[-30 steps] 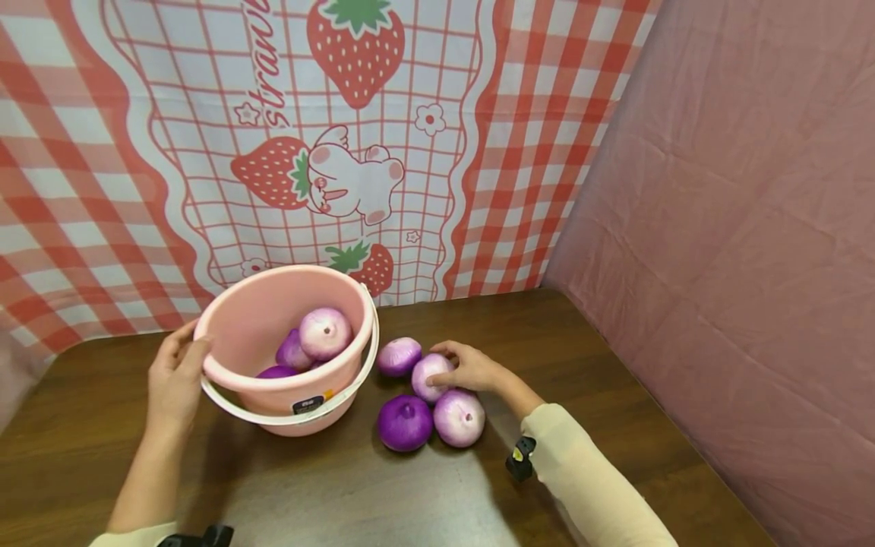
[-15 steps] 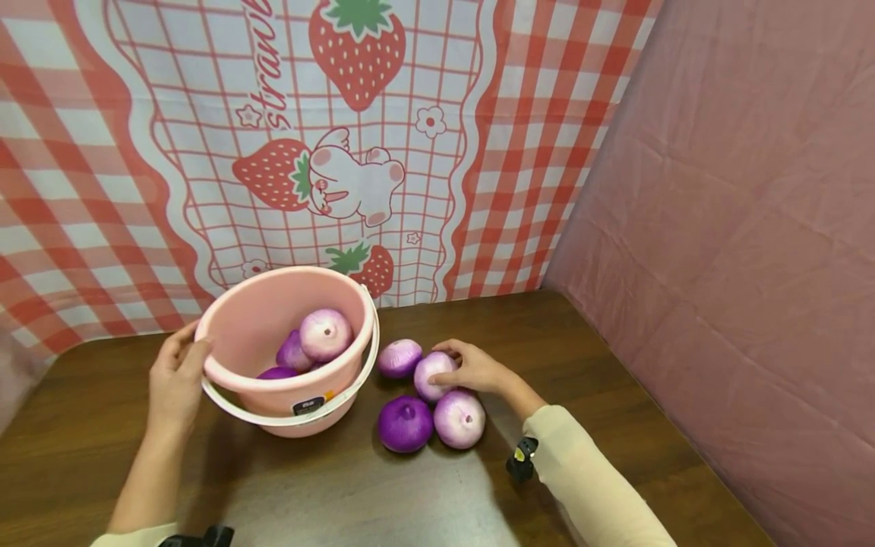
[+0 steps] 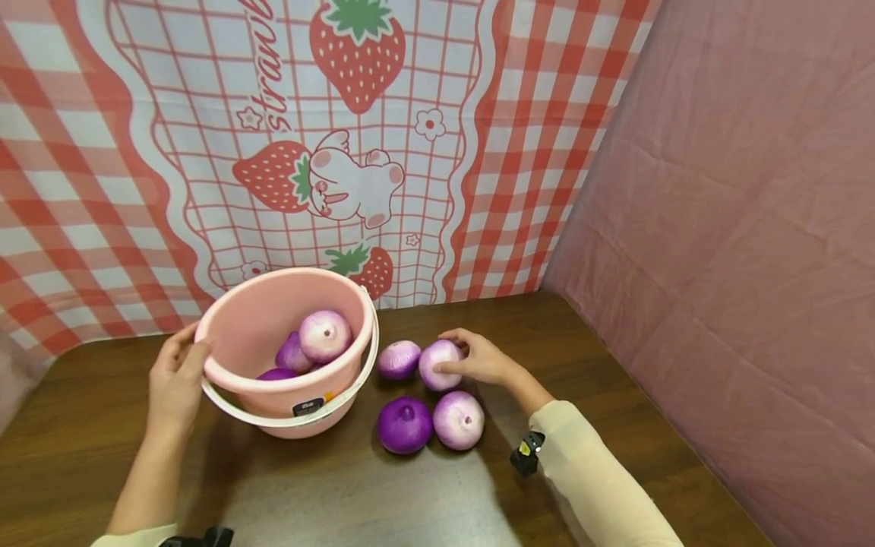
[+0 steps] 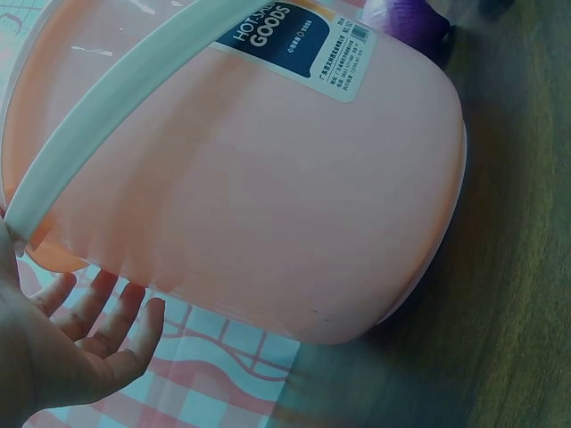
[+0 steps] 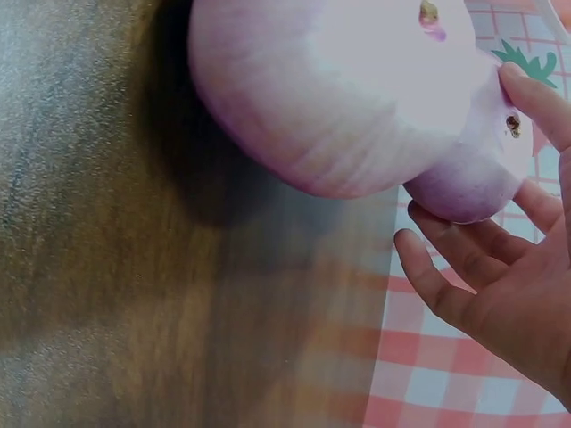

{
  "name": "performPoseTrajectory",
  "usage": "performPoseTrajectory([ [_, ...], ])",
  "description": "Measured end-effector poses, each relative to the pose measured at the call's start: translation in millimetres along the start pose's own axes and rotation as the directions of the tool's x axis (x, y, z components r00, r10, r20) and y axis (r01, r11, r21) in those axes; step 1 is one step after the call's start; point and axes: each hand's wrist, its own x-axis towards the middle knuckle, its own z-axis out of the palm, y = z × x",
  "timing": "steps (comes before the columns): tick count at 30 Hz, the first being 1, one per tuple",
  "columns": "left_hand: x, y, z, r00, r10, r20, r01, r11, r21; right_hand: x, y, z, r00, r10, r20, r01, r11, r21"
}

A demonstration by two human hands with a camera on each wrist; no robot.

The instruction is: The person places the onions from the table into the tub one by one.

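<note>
My left hand grips the rim of a pink bucket on its left side, thumb over the edge. Inside the bucket lie a pale onion and purple onions, partly hidden by its wall. In the right wrist view, my right hand holds a light purple onion between thumb and fingers. Close around it on the table are a striped onion, a deep purple onion and a whitish onion.
A white handle hangs down the bucket's near side. Behind the brown wooden table hangs a strawberry-patterned checked cloth. Plain pink fabric covers the right side.
My right hand has shifted slightly away and to the right with the onion, which now stands apart from the whitish one. My left hand and the bucket have stayed put.
</note>
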Motion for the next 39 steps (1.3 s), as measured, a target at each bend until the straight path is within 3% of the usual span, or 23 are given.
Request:
performPoseTrajectory([
  [18,-0.8,0.5,-0.3,1.0,-0.012,0.004,0.012,1.0,0.018,3.1,-10.2,-14.2,0.996,0.028,-0.081,-0.025,0.999,0.039],
  [39,0.3,0.8,0.0,1.0,-0.019,-0.001,0.019,0.999,0.029,8.7,-27.9,-27.6,0.984,-0.011,-0.176,0.022,0.998,0.065],
])
